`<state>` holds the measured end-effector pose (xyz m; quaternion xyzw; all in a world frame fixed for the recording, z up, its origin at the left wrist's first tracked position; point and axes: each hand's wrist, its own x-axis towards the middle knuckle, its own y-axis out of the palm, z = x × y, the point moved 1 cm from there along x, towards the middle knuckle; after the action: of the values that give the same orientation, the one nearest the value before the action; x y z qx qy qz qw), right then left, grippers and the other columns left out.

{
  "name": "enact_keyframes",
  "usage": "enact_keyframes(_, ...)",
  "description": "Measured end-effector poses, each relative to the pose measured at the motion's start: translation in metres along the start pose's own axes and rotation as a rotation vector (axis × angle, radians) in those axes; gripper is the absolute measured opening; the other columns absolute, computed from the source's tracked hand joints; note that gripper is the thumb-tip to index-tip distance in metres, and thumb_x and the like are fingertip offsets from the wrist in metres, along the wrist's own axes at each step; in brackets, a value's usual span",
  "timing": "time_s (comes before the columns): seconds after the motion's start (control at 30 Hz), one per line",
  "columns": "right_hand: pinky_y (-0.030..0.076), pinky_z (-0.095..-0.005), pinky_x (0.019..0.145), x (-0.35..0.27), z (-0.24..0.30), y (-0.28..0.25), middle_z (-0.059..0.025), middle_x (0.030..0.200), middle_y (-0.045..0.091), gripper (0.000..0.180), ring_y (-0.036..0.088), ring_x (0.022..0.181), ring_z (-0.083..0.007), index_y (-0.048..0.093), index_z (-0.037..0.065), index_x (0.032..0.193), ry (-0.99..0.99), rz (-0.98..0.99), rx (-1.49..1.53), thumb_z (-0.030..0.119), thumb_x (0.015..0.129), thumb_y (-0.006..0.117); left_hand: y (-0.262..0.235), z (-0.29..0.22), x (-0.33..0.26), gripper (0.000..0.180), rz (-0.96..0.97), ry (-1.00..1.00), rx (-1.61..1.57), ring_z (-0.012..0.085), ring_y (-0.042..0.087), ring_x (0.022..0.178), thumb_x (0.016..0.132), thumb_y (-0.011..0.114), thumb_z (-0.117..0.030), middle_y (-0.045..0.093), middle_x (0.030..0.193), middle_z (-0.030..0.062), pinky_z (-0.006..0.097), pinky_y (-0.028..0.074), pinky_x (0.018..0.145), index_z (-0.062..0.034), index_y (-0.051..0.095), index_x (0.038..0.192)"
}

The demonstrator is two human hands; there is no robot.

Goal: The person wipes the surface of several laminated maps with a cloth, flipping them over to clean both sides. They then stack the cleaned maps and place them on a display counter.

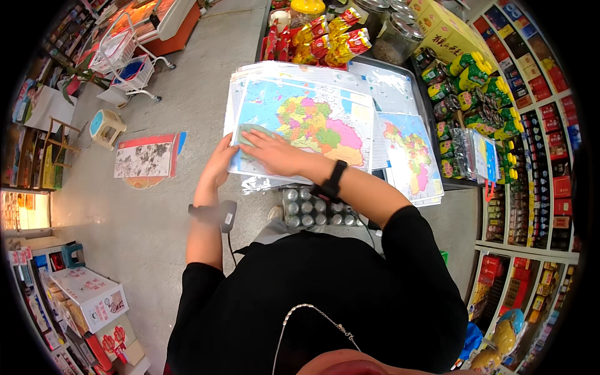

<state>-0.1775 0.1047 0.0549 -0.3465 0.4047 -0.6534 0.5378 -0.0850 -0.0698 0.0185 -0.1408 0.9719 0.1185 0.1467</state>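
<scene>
Under the right hand [270, 152] lies the top map sheet [306, 122], a glossy coloured map on a stack of the same, resting on a grey tray [400, 81] out in front of the person. Right hand is flat, fingers spread and near straight, palm pressing a pale green cloth [250, 134] onto the sheet's near-left corner; not gripping, just pinning it. Left hand [220, 164] sits just beside it at the stack's left edge, fingers curled round the edge of the sheets, thumb hidden, so cannot tell how tight the hold is. A second map [409, 156] lies to the right of the right hand, partly under the stack. Below both wrists, a pack of silver-capped bottles [315, 209]. Beyond the fingertips, red and yellow snack packets [325, 37]; far right of the hands, green-labelled bottles [465, 94] along the tray rim. Risk, as a judgement: sheets look slick and loosely squared, so a sideways push from the flat right hand could fan the stack or slide the top 1 off toward the floor on the left; the left hand's edge hold could also crease the corner if it pinches.
</scene>
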Motion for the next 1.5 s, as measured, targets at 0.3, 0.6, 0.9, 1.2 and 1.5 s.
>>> enact_keyframes(0.3,0.022,-0.0576,0.109,0.072,-0.051,-0.037,-0.0108,0.154,0.015,0.069,0.012,0.142,-0.0285,0.03,0.016,0.144,0.208,0.053,-0.03,-0.005,0.08,0.047,-0.005,0.01,0.0,0.056,-0.004,0.032,-0.031,0.0207,0.051,0.114,0.092,0.051,-0.012,0.046,0.133,0.0151,0.034,0.043,0.095,0.0029,0.028,0.141)
enact_keyframes(0.6,0.019,-0.057,0.11,-0.032,-0.143,-0.043,-0.0113,0.154,0.012,0.068,0.011,0.143,-0.0294,0.028,0.02,0.145,0.617,-0.166,-0.03,0.003,0.082,0.048,-0.002,0.005,-0.002,0.052,0.021,0.02,-0.049,0.0211,0.05,0.117,0.093,0.046,-0.007,0.045,0.134,0.0149,0.035,0.04,0.099,0.0024,0.027,0.141)
enact_keyframes(0.9,0.024,-0.061,0.105,-0.162,-0.138,-0.007,-0.0167,0.153,0.014,0.069,0.014,0.141,-0.0348,0.03,0.015,0.143,0.883,-0.424,-0.066,0.005,0.078,0.052,-0.011,0.013,0.005,0.052,0.006,0.004,-0.013,0.0233,0.052,0.116,0.093,0.045,-0.008,0.047,0.131,0.0155,0.036,0.045,0.095,0.0016,0.026,0.141)
enact_keyframes(1.2,0.028,-0.058,0.104,-0.191,0.004,0.005,-0.0132,0.15,0.023,0.067,0.023,0.138,-0.0317,0.036,0.018,0.139,0.412,-0.223,-0.068,0.012,0.078,0.061,-0.004,-0.002,-0.002,0.047,-0.02,-0.027,-0.001,0.0234,0.056,0.109,0.093,0.041,-0.003,0.051,0.126,0.0163,0.037,0.048,0.09,0.0024,0.03,0.138)
enact_keyframes(1.5,0.041,-0.0497,0.092,-0.256,-0.007,0.0,-0.0087,0.121,0.057,0.046,0.055,0.113,-0.0278,0.059,0.016,0.115,0.43,-0.69,-0.326,-0.001,0.072,0.057,0.022,-0.036,-0.047,0.051,0.132,0.012,-0.081,0.0211,0.058,0.108,0.093,0.05,-0.015,0.053,0.123,0.0161,0.035,0.053,0.086,0.0028,0.031,0.138)
